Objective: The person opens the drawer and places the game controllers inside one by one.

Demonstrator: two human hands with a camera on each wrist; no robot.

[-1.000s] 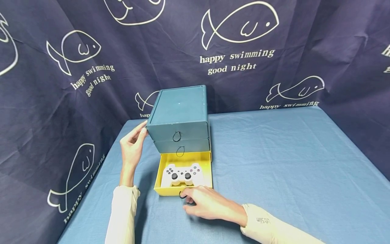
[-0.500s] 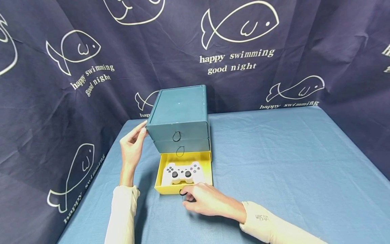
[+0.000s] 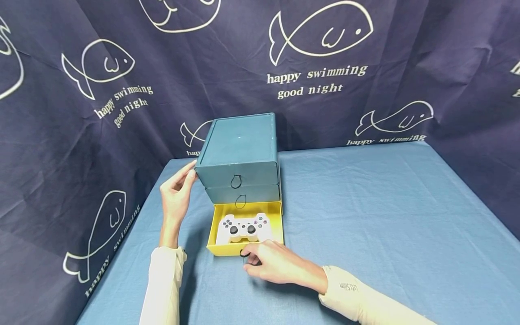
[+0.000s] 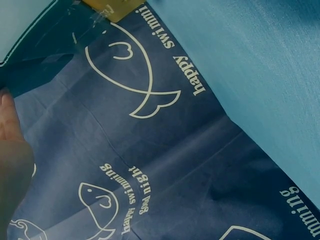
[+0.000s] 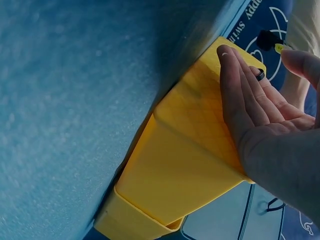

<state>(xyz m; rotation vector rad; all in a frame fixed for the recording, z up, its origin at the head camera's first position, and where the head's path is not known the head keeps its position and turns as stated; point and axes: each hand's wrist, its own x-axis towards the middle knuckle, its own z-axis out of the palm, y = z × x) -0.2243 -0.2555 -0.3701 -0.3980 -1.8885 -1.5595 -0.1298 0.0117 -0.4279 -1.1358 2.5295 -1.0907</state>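
Observation:
A yellow drawer [image 3: 227, 249] stands pulled out below two teal drawers in a stacked cabinet [image 3: 239, 140]. Inside it lies a white game controller [image 3: 244, 229] with black thumbsticks. My right hand [image 3: 276, 264] is at the drawer's front, its fingertips by the black pull loop [image 3: 244, 254]. In the right wrist view, fairly straight fingers [image 5: 247, 92] lie along the yellow front, and a black band circles one finger; the thumb is apart. My left hand [image 3: 175, 192] touches the cabinet's upper left front corner with extended fingers. Only part of it shows in the left wrist view.
Blue cloth covers the table [image 3: 365, 216]. A dark blue curtain [image 3: 317, 117] with white fish drawings hangs behind and at the sides. Black loops [image 3: 235, 182] hang from the two upper drawers, which are closed.
The yellow drawer has slid slightly inward toward the cabinet, carrying the controller. My right hand has moved forward with it; my left hand has stayed in place.

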